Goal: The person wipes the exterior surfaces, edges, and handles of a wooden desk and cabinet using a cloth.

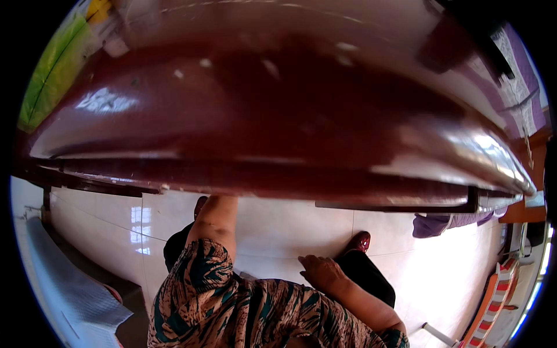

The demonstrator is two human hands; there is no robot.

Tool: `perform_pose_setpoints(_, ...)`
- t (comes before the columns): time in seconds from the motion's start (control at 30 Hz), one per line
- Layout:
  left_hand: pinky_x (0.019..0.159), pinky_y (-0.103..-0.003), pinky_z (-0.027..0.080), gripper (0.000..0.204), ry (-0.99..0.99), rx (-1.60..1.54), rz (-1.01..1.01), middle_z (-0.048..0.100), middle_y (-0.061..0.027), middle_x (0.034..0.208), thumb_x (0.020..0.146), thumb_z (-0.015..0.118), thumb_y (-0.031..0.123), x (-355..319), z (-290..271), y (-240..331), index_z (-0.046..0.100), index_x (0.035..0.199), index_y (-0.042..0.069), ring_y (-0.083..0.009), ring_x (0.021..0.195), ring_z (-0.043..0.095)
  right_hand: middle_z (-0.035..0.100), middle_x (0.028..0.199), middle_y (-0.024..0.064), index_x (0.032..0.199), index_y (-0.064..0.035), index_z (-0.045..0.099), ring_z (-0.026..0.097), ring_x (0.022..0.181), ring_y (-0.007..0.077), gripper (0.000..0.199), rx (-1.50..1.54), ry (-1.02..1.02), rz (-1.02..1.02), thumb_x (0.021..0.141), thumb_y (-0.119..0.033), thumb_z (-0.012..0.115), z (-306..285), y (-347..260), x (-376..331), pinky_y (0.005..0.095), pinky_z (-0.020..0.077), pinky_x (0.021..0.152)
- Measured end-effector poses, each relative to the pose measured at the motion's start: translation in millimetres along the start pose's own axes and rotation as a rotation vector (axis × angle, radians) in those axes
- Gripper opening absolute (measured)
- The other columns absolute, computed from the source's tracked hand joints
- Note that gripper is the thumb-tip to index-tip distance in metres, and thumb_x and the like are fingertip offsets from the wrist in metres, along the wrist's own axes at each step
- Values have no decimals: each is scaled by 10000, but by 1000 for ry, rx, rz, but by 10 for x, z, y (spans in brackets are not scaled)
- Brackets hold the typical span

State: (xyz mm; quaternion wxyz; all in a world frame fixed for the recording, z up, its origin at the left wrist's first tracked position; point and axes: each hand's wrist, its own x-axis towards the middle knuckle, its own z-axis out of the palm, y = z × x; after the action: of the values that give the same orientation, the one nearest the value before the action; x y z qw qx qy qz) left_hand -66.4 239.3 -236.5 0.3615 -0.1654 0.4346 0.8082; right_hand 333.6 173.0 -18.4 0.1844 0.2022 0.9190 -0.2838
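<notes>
Head view, looking down past the front edge of a dark red-brown wooden bench (278, 116). Its glossy top fills the upper half of the frame and catches window glare at left and right.

Left hand: not visible. The left forearm (216, 223) rises from the patterned sleeve (232, 307) and passes under the bench edge, where the hand is hidden. Cannot tell whether its fingers are curled or loose, or what they touch.

Right hand (322, 271): below the bench edge, in front of the body, over the white tiled floor (278, 232). Back of the hand faces up, fingers (304, 262) loosely bent and pointing left, grasping nothing. It is apart from the bench, hanging near the knee of the dark trousers (371, 275).

A dark red shoe (360, 240) rests on the tiles just beyond the right hand.

Packages and coloured items:
- Upper left, at the far corner of the bench: a yellow-green flat package or bag (55, 75), blurred, with a yellow patch above it.
- Upper right: a purple-and-white patterned cloth (522, 87), near the bench's right end.
- Right, below the bench edge: a purple cloth (441, 223) bundled on the floor.
- Lower right: an orange-and-white striped fabric item (493, 301).
- Lower left: a pale grey woven sheet (69, 290) along the wall.
</notes>
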Motion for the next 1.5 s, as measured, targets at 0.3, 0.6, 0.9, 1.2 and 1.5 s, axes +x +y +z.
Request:
perform_pose_setpoints(0.3, 894, -501, 528, 322, -47, 199, -393, 603, -192, 1054, 740, 480, -110, -1199, -490, -454, 563, 1048, -62, -343, 982, 615, 635, 1088, 179, 1158, -64, 584, 646, 978, 361, 334, 26, 46, 96, 911, -290, 582, 70, 140, 30, 455, 521, 867)
perform_pose_setpoints(0.6, 908, -425, 523, 357, -361, 494, -580, 596, -174, 1103, 797, 442, -27, -2734, -313, -182, 542, 1138, -56, -314, 1012, 613, 636, 1111, 195, 1164, -46, 584, 623, 1030, 368, 346, 101, 192, 189, 912, -284, 575, -29, 188, 137, 450, 500, 900)
perform_pose_setpoints(0.9, 924, -411, 500, 407, -411, 524, -537, 590, -154, 1163, 813, 429, -26, -2966, -441, -13, 540, 1205, -37, -291, 1051, 595, 638, 1099, 204, 1182, -37, 564, 634, 980, 363, 383, 217, 297, 107, 883, -271, 615, 61, -128, 221, 434, 510, 851)
perform_pose_setpoints(1.2, 845, -343, 511, 257, -619, 633, -564, 600, -72, 1104, 931, 596, 193, -3251, -148, 61, 567, 1152, 65, -203, 1034, 585, 620, 1085, 238, 1183, 46, 501, 643, 975, 384, 678, 242, 429, 227, 812, -492, 684, 293, -402, 102, 441, 526, 823)
perform_pose_setpoints(1.5, 968, -363, 469, 395, -848, 810, -539, 542, -69, 1257, 1004, 528, 289, -3577, 270, 273, 482, 1316, 49, -184, 1194, 511, 618, 998, 185, 1040, -21, 537, 628, 887, 406, 407, 313, 776, 295, 757, -235, 736, 168, -288, -29, 443, 521, 747)
